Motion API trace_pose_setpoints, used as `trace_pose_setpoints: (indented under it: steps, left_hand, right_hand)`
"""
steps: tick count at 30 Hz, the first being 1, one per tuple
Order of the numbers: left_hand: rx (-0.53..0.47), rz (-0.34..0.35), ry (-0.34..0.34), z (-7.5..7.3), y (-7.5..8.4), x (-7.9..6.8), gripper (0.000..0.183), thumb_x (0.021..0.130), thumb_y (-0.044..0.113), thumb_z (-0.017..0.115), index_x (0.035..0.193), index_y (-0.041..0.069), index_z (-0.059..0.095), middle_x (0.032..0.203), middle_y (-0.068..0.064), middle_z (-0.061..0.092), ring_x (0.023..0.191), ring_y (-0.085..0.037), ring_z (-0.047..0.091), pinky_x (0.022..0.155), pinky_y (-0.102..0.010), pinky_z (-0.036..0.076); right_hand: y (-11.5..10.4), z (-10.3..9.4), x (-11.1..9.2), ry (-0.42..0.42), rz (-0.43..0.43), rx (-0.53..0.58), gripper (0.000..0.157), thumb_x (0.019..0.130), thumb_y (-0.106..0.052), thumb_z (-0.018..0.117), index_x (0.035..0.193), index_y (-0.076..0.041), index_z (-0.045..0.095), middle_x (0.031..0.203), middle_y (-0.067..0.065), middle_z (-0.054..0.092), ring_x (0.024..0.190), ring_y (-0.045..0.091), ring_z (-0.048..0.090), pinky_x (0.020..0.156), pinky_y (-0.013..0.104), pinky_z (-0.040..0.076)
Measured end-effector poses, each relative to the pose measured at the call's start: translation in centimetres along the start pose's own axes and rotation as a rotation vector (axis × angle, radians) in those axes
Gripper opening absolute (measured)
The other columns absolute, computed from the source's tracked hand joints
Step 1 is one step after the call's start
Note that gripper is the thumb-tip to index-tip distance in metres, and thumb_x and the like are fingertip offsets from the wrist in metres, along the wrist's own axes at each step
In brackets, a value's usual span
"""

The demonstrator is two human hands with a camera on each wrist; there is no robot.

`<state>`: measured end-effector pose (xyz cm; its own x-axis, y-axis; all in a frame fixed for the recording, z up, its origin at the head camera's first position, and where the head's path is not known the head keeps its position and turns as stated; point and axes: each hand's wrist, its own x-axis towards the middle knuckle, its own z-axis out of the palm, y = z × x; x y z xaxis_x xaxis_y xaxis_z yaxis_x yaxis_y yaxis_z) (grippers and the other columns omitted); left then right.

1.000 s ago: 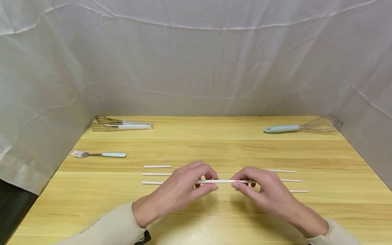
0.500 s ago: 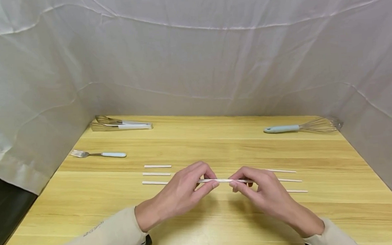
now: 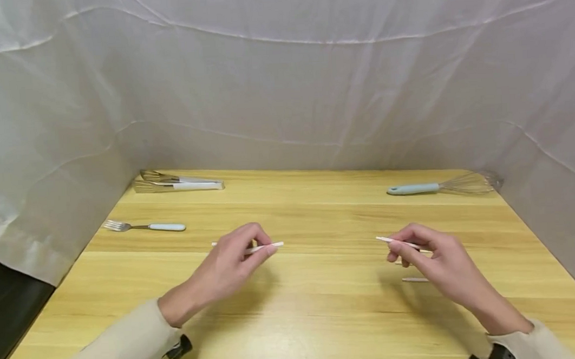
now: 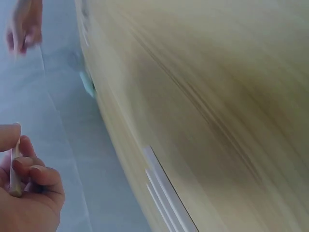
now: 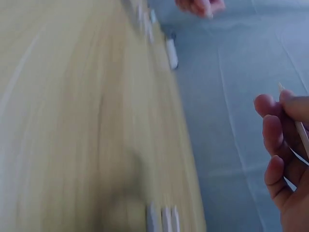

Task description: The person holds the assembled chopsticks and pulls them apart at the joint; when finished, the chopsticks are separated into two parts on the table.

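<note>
In the head view my left hand (image 3: 235, 258) pinches a short white chopstick piece (image 3: 279, 244) between thumb and fingertips, its end poking out to the right. My right hand (image 3: 438, 255) pinches another, slimmer chopstick piece (image 3: 383, 239), pointing left. Both pieces are held above the table, well apart. Behind the left hand shows the tip of a white stick (image 3: 214, 243) lying on the table; more lying pieces (image 4: 169, 193) appear in the left wrist view. Under the right hand lies a thin white stick (image 3: 415, 279), with others partly hidden by that hand.
On the wooden table (image 3: 300, 320), tongs (image 3: 185, 184) lie at the back left and a fork (image 3: 148, 227) with a pale blue handle nearer. A whisk (image 3: 439, 186) lies at the back right. Grey cloth (image 3: 283, 93) hangs round the back and sides.
Earlier both hands gripped one long white stick, close together over the table's middle. Now it is in two pieces, and the hands have moved apart and slightly away from the body.
</note>
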<state>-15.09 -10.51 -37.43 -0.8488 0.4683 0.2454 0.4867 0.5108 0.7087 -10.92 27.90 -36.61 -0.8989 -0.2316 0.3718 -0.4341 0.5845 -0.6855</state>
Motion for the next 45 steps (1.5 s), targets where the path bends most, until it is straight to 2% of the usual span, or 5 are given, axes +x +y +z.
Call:
trace_pose_setpoints:
  steps: [7,12,21,40,45]
  left_hand:
    - [0.043,-0.041,0.017,-1.4,-1.8,-0.2,0.007,0.109,0.034,0.07,0.105,0.028,0.071,0.103,0.012,0.069,0.075,-0.01,0.057,0.072,-0.027,0.052]
    - [0.101,-0.073,0.005,-1.8,-3.2,-0.4,0.005,0.108,0.028,0.072,0.108,0.023,0.075,0.101,0.011,0.068,0.079,-0.01,0.057,0.074,-0.027,0.052]
    - [0.135,-0.067,-0.075,-3.0,-4.7,-1.3,0.012,0.11,0.032,0.069,0.11,0.023,0.077,0.107,0.013,0.072,0.091,-0.01,0.061,0.082,-0.029,0.054]
    - [0.156,-0.053,-0.13,-4.3,-6.2,-3.8,0.007,0.109,0.028,0.07,0.111,0.033,0.076,0.106,0.018,0.068,0.092,-0.005,0.06,0.081,-0.026,0.054]
    - [0.166,-0.032,-0.13,-4.5,-6.4,-4.3,0.008,0.11,0.028,0.069,0.113,0.032,0.076,0.109,0.019,0.068,0.093,-0.003,0.061,0.082,-0.026,0.055]
  right_hand:
    - [1.9,-0.9,-1.5,-0.016,-0.026,-0.075,0.024,0.1,-0.004,0.078,0.104,-0.028,0.079,0.092,-0.012,0.078,0.075,0.008,0.068,0.069,0.019,0.054]
    - [3.0,-1.3,-2.5,-0.005,-0.069,-0.159,0.025,0.096,-0.003,0.082,0.105,-0.027,0.081,0.096,-0.011,0.078,0.079,0.001,0.064,0.073,0.014,0.05]
    - [4.9,-1.8,-3.9,-0.007,-0.152,-0.157,0.037,0.089,0.004,0.085,0.107,-0.028,0.081,0.099,-0.013,0.071,0.083,-0.001,0.061,0.073,0.015,0.047]
    - [6.4,-2.3,-6.6,-0.123,0.015,-0.141,0.028,0.095,-0.006,0.084,0.104,-0.03,0.074,0.103,-0.014,0.069,0.094,0.002,0.07,0.085,0.011,0.055]
    - [6.8,-2.4,-7.0,-0.121,0.037,-0.19,0.029,0.094,-0.01,0.086,0.102,-0.035,0.075,0.103,-0.018,0.068,0.094,0.0,0.068,0.086,0.007,0.051]
